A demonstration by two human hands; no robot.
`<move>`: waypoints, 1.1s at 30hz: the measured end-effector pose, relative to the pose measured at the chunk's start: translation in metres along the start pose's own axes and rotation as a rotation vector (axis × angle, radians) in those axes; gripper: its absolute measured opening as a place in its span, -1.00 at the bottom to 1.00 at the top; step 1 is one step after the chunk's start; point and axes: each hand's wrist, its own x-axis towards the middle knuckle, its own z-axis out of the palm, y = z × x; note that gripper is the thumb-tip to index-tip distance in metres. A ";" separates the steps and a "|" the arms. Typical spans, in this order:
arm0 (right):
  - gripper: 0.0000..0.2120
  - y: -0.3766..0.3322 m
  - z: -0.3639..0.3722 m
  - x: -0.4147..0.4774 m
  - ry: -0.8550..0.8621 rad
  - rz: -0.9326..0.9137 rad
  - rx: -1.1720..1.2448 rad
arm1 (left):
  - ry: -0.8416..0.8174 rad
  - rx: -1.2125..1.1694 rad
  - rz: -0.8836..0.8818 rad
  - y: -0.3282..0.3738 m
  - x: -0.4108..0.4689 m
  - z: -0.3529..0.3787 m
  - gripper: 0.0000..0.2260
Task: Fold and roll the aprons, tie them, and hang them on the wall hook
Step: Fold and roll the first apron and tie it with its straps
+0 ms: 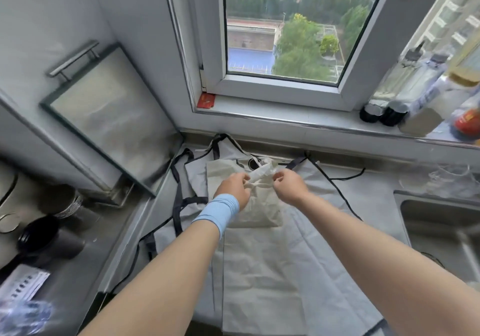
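Observation:
A folded cream apron (257,206) lies on top of a larger grey apron (298,257) with dark trim, spread flat on the counter below the window. My left hand (233,187), with a blue wristband, pinches a cream strap and fabric at the folded apron's top. My right hand (288,183) pinches the same strap end just to the right. Both hands sit close together over the cream apron's far edge. Dark ties (178,198) of the grey apron trail off to the left. No wall hook shows in view.
A steel sink (441,232) lies at the right. Bottles and jars (405,97) stand on the window sill. An open cabinet door (109,117) with a bar handle leans at the left. A dark cup (49,239) and a jar sit on the left counter.

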 end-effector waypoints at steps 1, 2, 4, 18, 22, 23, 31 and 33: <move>-0.69 0.001 -0.007 0.014 0.022 0.052 0.093 | 0.011 0.014 0.005 0.004 0.010 0.002 -0.68; -0.64 0.002 -0.013 0.030 0.022 0.103 0.158 | 0.011 0.039 0.007 0.009 0.023 0.006 -0.65; -0.55 0.006 -0.021 0.062 -0.028 0.205 0.252 | -0.015 0.089 0.001 0.022 0.052 0.015 -0.58; -0.46 -0.007 -0.006 0.125 -0.219 -0.037 0.436 | 0.030 0.002 -0.116 0.020 0.117 0.015 -0.61; -0.52 -0.008 -0.005 0.136 -0.248 -0.064 0.260 | -0.061 -0.043 -0.187 0.006 0.126 0.001 -0.65; -0.54 -0.011 -0.003 0.135 -0.301 -0.038 0.255 | -0.108 -0.024 -0.210 0.004 0.129 -0.002 -0.66; -0.96 -0.025 0.013 0.129 -0.350 -0.070 0.197 | -0.173 0.207 -0.110 0.037 0.151 -0.012 -0.58; -0.93 -0.023 0.016 0.129 -0.301 -0.096 0.215 | -0.168 0.346 -0.138 0.045 0.158 -0.009 -0.74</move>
